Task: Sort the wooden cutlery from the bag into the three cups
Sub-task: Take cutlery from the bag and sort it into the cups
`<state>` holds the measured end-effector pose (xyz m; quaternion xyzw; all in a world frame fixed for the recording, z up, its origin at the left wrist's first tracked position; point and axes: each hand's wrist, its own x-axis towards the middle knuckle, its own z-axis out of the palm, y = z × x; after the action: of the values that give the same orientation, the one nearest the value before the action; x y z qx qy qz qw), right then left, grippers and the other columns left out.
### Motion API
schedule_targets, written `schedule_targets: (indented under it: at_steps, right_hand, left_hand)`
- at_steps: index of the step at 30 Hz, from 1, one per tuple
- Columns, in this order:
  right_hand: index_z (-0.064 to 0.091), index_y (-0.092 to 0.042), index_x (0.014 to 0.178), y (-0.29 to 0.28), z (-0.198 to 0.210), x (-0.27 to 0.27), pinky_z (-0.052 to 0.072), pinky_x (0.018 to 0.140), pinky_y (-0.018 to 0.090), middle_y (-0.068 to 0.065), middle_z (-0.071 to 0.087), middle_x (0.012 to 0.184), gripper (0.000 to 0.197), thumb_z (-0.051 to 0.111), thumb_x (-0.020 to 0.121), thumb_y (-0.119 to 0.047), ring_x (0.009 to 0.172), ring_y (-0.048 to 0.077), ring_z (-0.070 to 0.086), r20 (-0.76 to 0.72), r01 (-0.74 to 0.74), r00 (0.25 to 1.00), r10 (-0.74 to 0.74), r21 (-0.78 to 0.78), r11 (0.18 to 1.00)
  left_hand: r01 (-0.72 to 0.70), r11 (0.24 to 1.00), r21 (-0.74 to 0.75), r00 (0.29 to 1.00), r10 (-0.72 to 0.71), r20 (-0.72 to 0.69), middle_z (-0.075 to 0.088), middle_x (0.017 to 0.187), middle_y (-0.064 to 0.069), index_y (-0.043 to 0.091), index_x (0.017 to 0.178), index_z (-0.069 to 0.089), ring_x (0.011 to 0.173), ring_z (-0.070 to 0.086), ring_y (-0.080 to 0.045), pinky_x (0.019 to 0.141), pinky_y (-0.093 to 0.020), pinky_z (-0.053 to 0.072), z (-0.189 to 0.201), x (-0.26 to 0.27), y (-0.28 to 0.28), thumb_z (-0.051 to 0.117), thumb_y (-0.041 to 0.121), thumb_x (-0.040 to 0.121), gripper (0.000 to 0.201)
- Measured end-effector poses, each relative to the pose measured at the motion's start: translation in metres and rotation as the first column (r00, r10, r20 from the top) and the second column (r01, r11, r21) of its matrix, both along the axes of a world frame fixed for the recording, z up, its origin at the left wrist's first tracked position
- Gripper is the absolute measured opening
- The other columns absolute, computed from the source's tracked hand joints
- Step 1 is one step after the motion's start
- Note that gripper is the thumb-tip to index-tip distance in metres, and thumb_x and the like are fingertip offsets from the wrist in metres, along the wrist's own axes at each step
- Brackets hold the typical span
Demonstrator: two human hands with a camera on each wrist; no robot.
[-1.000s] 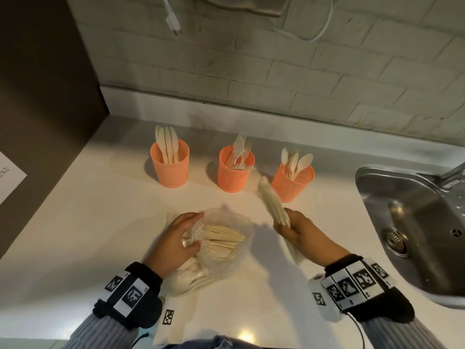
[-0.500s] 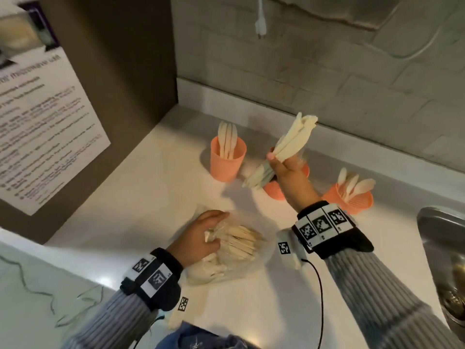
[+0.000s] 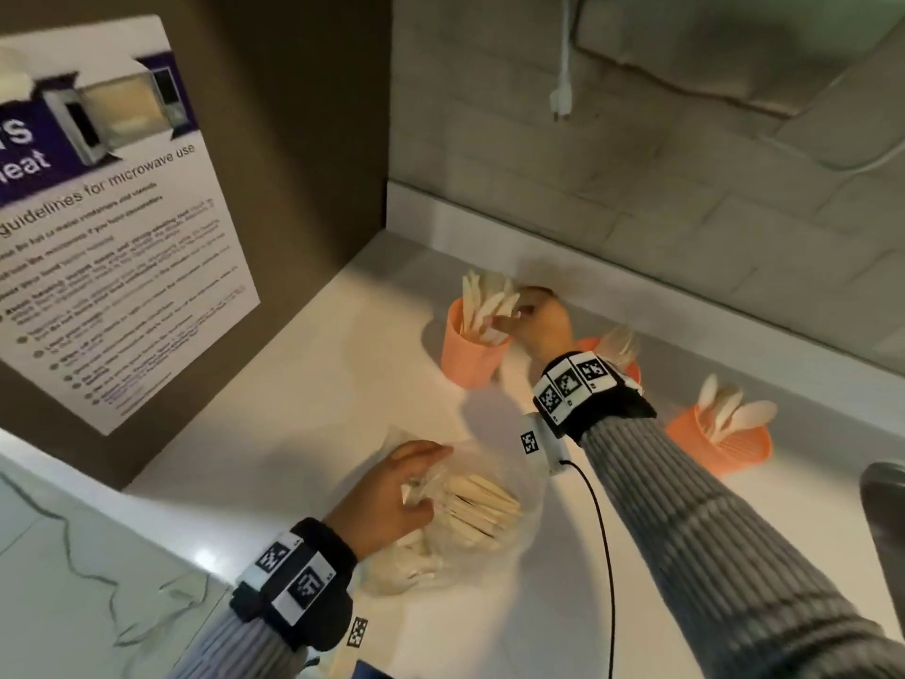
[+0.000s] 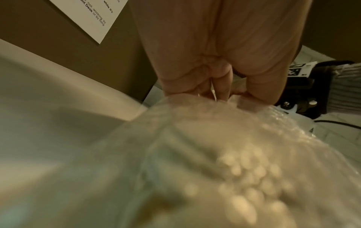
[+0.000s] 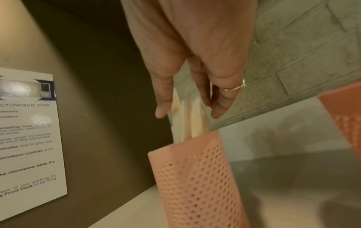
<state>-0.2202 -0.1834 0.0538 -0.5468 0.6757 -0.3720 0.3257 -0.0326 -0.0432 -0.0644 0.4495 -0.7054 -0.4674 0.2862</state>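
Observation:
Three orange mesh cups stand along the back wall. My right hand (image 3: 514,318) is at the top of the left cup (image 3: 465,360), thumb and fingers pinching a bundle of wooden knives (image 5: 191,126) whose lower ends are inside that cup (image 5: 195,177). My right wrist hides most of the middle cup (image 3: 590,343), where forks (image 3: 619,343) stick up. Wooden spoons fill the right cup (image 3: 725,448). At the front, my left hand (image 3: 426,475) grips a clear plastic bag (image 3: 489,531) of wooden cutlery lying on the white counter; the bag (image 4: 215,154) is blurred in the left wrist view.
A brown cabinet side with a microwave notice (image 3: 122,237) closes off the left. A steel sink edge (image 3: 886,507) shows at the far right. A white plug (image 3: 560,100) hangs on the tiled wall. A black cable (image 3: 605,556) trails from my right wrist.
My right hand carried the knife bundle from beside the bag, up over the cups, then left and down into the left cup. My left hand stayed on the bag.

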Motion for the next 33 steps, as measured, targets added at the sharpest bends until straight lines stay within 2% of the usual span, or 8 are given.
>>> schedule_targets:
  at_steps: [5,9,13,20,24,27,30,33]
  right_hand:
    - [0.043,-0.004,0.131,0.036,0.008,-0.032,0.046,0.080,0.014,0.005,0.054,0.120,0.068,0.077,0.072,-0.009,0.107,0.021,0.052,-0.036,0.073,0.997,-0.073,-0.007,0.997]
    - [0.055,-0.003,0.120,0.087,0.001,-0.048,0.043,0.064,0.004,0.005,0.056,0.108,0.049,0.073,0.075,-0.005,0.089,0.010,0.054,-0.060,-0.019,0.998,0.015,-0.061,0.998]
    - [0.065,-0.006,0.094,0.138,-0.023,-0.047,0.051,0.063,0.011,0.007,0.066,0.078,0.019,0.059,0.081,0.008,0.058,-0.004,0.060,0.025,-0.234,0.972,0.233,0.051,0.971]
    - [0.067,-0.010,0.107,0.158,-0.077,-0.027,0.044,0.092,0.019,0.004,0.066,0.112,0.026,0.062,0.082,-0.007,0.098,0.006,0.059,-0.227,-0.346,0.896,0.382,0.183,0.920]
    - [0.052,-0.014,0.080,0.153,-0.087,-0.016,0.045,0.072,0.029,-0.005,0.049,0.071,0.010,0.056,0.083,-0.006,0.070,0.014,0.047,-0.280,-0.464,0.779,0.561,0.345,0.816]
    - [0.044,-0.011,0.085,0.146,-0.088,-0.009,0.050,0.076,0.044,0.006,0.049,0.079,0.016,0.056,0.084,-0.022,0.074,0.024,0.050,-0.374,-0.409,0.721,0.584,0.451,0.793]
    - [0.050,-0.006,0.093,0.140,-0.083,-0.005,0.053,0.074,0.040,0.013,0.054,0.091,0.024,0.058,0.081,-0.026,0.079,0.028,0.056,-0.349,-0.345,0.753,0.557,0.511,0.787]
    - [0.049,0.001,0.110,0.137,-0.076,-0.004,0.047,0.072,0.033,0.014,0.053,0.100,0.040,0.060,0.083,-0.026,0.082,0.022,0.050,-0.293,-0.357,0.775,0.560,0.528,0.771]
  left_hand:
    - [0.014,1.000,-0.001,1.000,-0.014,-0.007,0.044,0.129,0.019,0.038,0.123,0.044,0.120,0.042,0.004,0.102,-0.011,0.032,0.003,-0.001,-0.001,0.055,0.031,0.066,0.058]
    - [0.021,1.000,-0.010,1.000,-0.021,-0.020,0.042,0.128,0.023,0.042,0.120,0.043,0.120,0.037,0.010,0.098,-0.001,0.027,0.006,-0.006,-0.001,0.059,0.015,0.070,0.059]
    - [0.040,0.999,-0.020,0.999,-0.040,-0.023,0.039,0.129,0.024,0.043,0.122,0.041,0.120,0.034,0.016,0.098,0.000,0.026,0.002,-0.012,0.000,0.064,0.005,0.077,0.063]
    - [0.050,0.999,-0.019,0.998,-0.051,-0.045,0.034,0.134,0.025,0.049,0.124,0.035,0.126,0.031,0.011,0.105,-0.008,0.026,0.003,-0.021,0.004,0.057,0.034,0.071,0.059]
    - [0.066,0.997,-0.034,0.997,-0.067,-0.033,0.035,0.138,0.020,0.048,0.127,0.033,0.129,0.029,0.010,0.105,-0.004,0.021,0.000,-0.024,0.005,0.054,0.044,0.071,0.060]
    - [0.062,0.996,-0.059,0.998,-0.062,0.000,0.032,0.139,0.022,0.044,0.130,0.031,0.131,0.025,0.009,0.109,-0.009,0.016,-0.002,-0.028,0.005,0.051,0.046,0.071,0.063]
    - [0.058,0.992,-0.108,0.997,-0.051,0.063,0.025,0.137,0.029,0.045,0.131,0.025,0.130,0.016,0.017,0.105,-0.003,-0.005,0.000,-0.032,0.007,0.046,0.048,0.071,0.064]
    - [0.037,0.994,-0.103,0.997,-0.030,0.075,0.022,0.138,0.030,0.048,0.131,0.021,0.133,0.015,0.011,0.111,-0.020,-0.007,-0.001,-0.033,0.008,0.045,0.049,0.071,0.065]
